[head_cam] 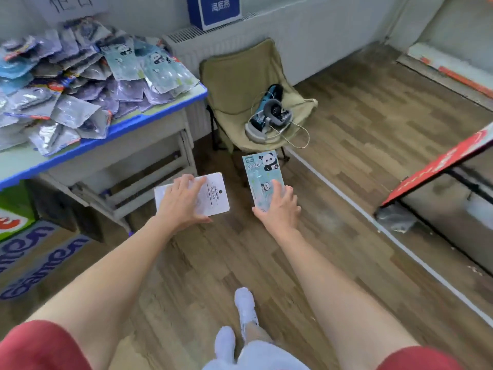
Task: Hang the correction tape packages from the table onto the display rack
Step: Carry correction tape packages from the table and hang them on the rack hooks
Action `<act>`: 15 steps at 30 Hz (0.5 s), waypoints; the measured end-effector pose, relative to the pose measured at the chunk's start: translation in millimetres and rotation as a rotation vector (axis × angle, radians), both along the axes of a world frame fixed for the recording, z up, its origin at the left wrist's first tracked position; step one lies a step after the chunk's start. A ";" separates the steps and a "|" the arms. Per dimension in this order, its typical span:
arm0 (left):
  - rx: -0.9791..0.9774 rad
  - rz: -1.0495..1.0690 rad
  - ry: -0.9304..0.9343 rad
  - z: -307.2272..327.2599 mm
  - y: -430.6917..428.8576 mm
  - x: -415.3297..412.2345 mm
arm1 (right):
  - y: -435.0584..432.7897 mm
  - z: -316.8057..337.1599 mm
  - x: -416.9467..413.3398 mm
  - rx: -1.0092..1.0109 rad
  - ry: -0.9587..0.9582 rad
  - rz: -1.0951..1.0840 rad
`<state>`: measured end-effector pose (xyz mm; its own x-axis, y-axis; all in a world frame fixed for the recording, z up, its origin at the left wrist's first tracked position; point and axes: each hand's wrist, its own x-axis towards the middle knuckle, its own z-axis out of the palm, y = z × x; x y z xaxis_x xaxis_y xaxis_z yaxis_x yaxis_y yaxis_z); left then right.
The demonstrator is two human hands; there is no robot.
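Wooden floor (346, 124) spreads under us, with a folding chair (234, 76) carrying a headset (269, 116) ahead and a red-edged rack (437, 166) at right. Our left grip (184, 201) clamps a white package (214, 194), long axis sideways, hole end right. Our right grip (280, 206) clamps a panda package (262, 169) pointing away. More packages (66, 84) heap the desk (133, 126) at left.

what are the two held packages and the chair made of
The white package in the left hand looks like matte card, flat, with a hang hole. The panda package in the right hand: shiny printed card or plastic film, unclear which. The chair: khaki fabric, slack and creased.
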<state>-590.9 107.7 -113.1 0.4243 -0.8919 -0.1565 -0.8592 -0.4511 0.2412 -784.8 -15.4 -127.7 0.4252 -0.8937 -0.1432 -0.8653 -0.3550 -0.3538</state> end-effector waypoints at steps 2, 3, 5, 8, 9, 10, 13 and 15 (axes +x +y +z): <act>-0.023 -0.073 0.013 -1.1 -13.1 -30.5 | 6.1 0.2 -39.9 0.000 0.007 -0.079; -0.029 -0.111 0.020 -2.0 -19.9 -46.4 | 8.9 0.2 -61.0 0.006 0.007 -0.121; -0.013 -0.187 0.029 -2.1 -33.5 -78.9 | 15.8 0.3 -104.7 0.031 0.014 -0.205; -0.014 -0.296 0.021 3.8 -61.3 -133.8 | 20.1 2.2 -176.0 0.031 0.020 -0.337; -0.029 -0.329 0.021 6.7 -72.2 -154.1 | 18.9 3.1 -200.3 0.028 0.024 -0.385; -0.045 -0.363 0.026 9.6 -83.4 -175.6 | 16.7 3.9 -224.3 0.026 0.027 -0.431; -0.051 -0.490 0.030 18.8 -117.0 -246.9 | 6.7 7.0 -295.6 0.020 0.016 -0.544; -0.055 -0.542 0.014 24.0 -138.4 -296.2 | -3.1 10.7 -343.3 0.003 0.004 -0.597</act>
